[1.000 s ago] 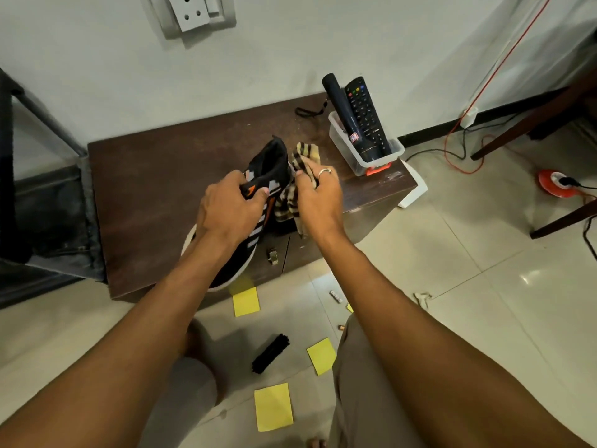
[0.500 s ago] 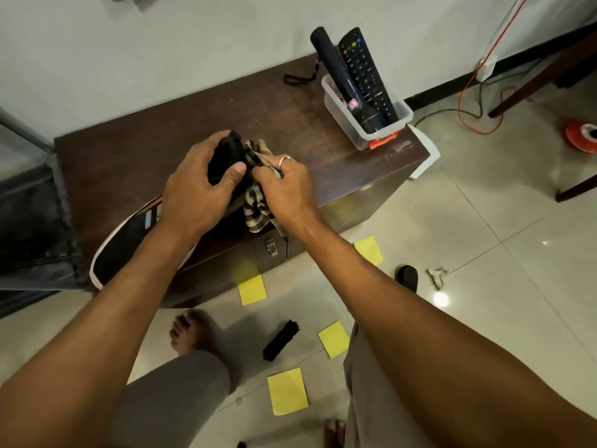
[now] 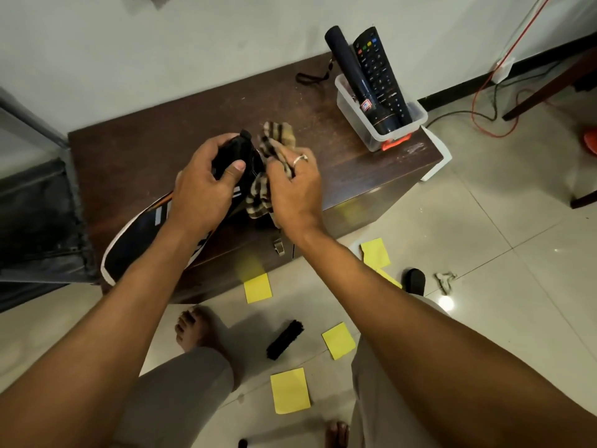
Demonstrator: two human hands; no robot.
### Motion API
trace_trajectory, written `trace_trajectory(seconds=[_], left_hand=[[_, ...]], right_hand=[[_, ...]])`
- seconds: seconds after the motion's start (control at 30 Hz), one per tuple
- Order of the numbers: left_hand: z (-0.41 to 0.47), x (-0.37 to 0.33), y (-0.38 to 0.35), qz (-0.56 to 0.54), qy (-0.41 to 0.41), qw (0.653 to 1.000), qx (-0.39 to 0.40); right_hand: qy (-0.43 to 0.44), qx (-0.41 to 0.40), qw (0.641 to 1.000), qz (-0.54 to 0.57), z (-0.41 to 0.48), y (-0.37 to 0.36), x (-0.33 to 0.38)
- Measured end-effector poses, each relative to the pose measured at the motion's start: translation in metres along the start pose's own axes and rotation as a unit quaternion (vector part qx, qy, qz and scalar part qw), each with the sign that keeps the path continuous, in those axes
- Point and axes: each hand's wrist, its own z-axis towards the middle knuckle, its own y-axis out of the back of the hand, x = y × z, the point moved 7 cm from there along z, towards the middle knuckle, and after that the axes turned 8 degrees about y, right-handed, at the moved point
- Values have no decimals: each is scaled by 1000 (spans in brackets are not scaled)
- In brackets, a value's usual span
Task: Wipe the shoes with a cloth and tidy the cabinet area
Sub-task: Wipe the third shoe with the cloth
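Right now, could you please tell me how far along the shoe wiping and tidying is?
Done: nothing plainly finished. In hand: the left hand grips a shoe over the cabinet while the right hand holds the cloth against it. Left: notes and a brush lie on the floor, untidied.

The one camera sits on my head and looks forward and steeply down, wide-angled. My forearms run in from the near edge to my left hand (image 3: pixel 200 192) and right hand (image 3: pixel 295 189) at mid-frame, close above the cabinet (image 3: pixel 135 150). The wall (image 3: pixel 161 59) fills the far side, the floor tiles (image 3: pixel 484 253) the near and right.
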Motion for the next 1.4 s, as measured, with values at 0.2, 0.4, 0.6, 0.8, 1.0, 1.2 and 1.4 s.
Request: trace_trajectory(seconds=[0.2,0.4,0.6,0.8,1.0,1.2,1.4], left_hand=[[1,-2,0,6,-1,1000,-1],[1,0,-1,2,3,1000,2],[-2,-5,1,18,0,1000,-5],[-11,-30,7,138,-24,985,-104],[-5,-31,3,208,77,970,-97],[-3,-25,8,115,-17,990,-78],[-8,-21,10,41,-79,995,-48]], right_hand=[[3,76,996,-44,-16,-1,-5],[-14,42,999,9,-6,-11,-4],[-8,82,996,-30,-1,4,-14],[8,64,998,-3,8,2,-7],[24,158,986,-42,5,-2,-6],[66,70,995,-21,13,12,3],[37,141,989,-23,3,-10,7]])
